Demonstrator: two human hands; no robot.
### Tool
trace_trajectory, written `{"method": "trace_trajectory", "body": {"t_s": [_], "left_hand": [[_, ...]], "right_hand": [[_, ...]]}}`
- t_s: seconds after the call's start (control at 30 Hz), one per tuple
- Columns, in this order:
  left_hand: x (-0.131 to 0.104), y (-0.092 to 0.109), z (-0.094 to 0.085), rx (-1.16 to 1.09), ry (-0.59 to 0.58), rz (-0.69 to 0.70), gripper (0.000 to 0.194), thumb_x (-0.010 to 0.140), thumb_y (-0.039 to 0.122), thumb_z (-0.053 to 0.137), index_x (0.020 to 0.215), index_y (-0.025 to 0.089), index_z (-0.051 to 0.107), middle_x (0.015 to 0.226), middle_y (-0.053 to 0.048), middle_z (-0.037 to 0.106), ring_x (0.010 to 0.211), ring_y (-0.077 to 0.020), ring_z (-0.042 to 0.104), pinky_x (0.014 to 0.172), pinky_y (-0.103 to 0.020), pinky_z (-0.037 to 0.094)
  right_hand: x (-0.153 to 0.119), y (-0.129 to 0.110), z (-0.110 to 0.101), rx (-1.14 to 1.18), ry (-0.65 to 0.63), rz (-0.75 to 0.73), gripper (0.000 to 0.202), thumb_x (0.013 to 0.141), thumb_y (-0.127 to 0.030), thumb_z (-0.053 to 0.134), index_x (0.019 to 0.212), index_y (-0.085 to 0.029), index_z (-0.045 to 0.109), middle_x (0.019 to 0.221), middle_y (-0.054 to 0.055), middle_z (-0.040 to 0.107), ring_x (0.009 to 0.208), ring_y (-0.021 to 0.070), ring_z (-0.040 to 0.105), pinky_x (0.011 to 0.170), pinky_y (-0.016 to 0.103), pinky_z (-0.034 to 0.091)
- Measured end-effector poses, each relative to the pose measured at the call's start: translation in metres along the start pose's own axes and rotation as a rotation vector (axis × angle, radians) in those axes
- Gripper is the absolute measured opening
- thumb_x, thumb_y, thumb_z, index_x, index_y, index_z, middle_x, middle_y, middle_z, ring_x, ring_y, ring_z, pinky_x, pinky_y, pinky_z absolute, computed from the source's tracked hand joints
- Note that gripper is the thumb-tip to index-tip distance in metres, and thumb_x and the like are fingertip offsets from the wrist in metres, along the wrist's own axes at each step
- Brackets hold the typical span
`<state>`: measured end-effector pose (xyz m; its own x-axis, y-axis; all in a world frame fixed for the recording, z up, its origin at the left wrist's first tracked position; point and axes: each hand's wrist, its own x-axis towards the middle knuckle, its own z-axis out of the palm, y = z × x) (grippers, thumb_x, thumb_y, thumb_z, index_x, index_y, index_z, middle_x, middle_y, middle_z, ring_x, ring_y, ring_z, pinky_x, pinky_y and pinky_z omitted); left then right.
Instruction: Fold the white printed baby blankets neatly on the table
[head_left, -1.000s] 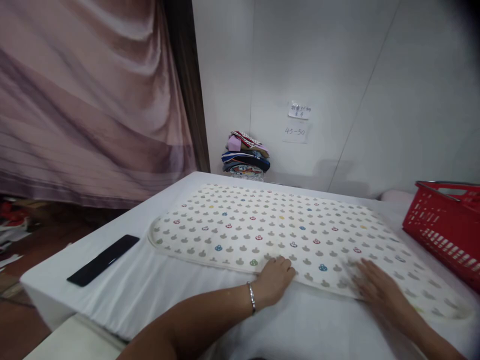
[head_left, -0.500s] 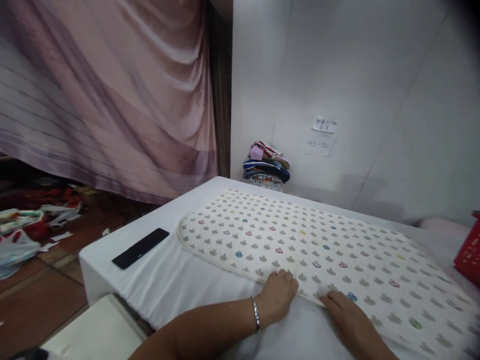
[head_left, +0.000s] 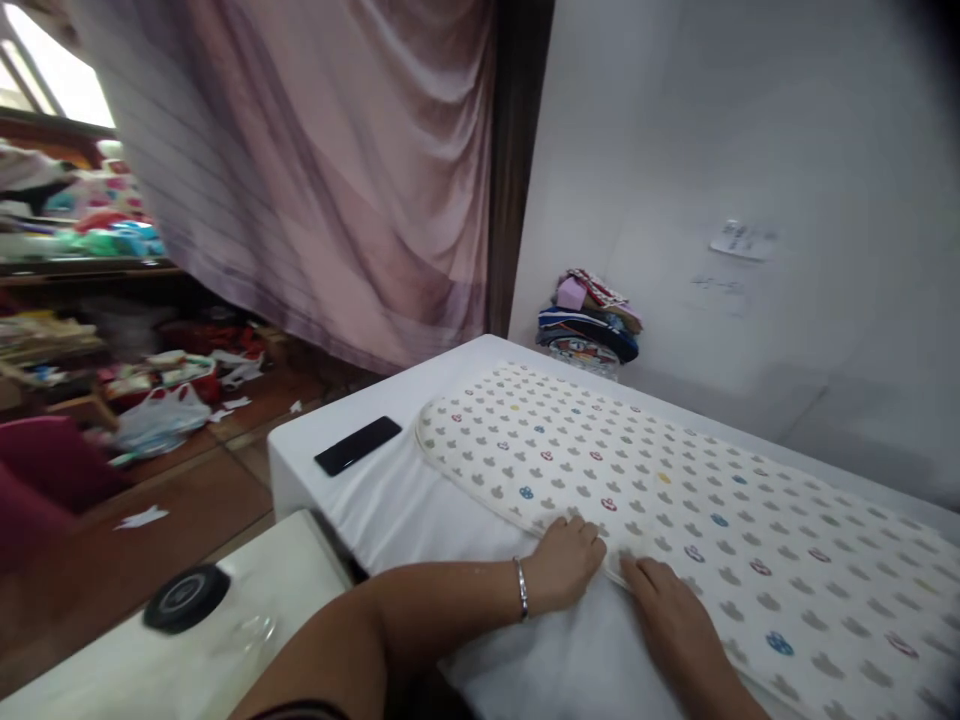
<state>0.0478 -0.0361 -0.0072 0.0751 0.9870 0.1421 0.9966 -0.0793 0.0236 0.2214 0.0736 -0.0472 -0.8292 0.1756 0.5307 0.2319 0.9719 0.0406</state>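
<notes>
Pale grey wall point(head_left: 690, 120) fills the view beyond the patterned cloth point(head_left: 675, 480), and a draped pinkish curtain point(head_left: 375, 180) hangs beyond it to the left. Under it spreads a counter point(head_left: 397, 490) covered in white. The cloth itself lies flat on it, cream with a bound, rounded corner and rows of grey motifs mixed with red, blue, green and yellow ones. Nearer than the cloth, at lower left, a cream surface point(head_left: 300, 555) carries a round black piece point(head_left: 186, 598). Behind the cloth stands a stack of folded fabrics point(head_left: 589, 325); just left of it lies a black, phone-like slab point(head_left: 358, 445). At the cloth's near edge, the left hand point(head_left: 564, 565) curls over the hem, fingers together, and the right hand point(head_left: 671, 610) touches just beside; whether either grip is clamped, I cannot tell.
</notes>
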Motion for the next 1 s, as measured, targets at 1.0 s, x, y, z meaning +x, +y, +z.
{"method": "trace_trajectory", "body": {"t_s": [1.0], "left_hand": [[-0.089, -0.163, -0.029, -0.099, 0.04, -0.101, 0.01, 0.073, 0.021, 0.058, 0.083, 0.018, 0.058, 0.091, -0.005, 0.06, 0.089, -0.0184, 0.054, 0.08, -0.03, 0.04]], "right_hand": [[0.057, -0.045, 0.026, 0.171, -0.275, -0.085, 0.032, 0.087, -0.019, 0.037, 0.106, -0.017, 0.062, 0.098, 0.009, 0.063, 0.083, 0.0201, 0.064, 0.067, 0.031, 0.054]]}}
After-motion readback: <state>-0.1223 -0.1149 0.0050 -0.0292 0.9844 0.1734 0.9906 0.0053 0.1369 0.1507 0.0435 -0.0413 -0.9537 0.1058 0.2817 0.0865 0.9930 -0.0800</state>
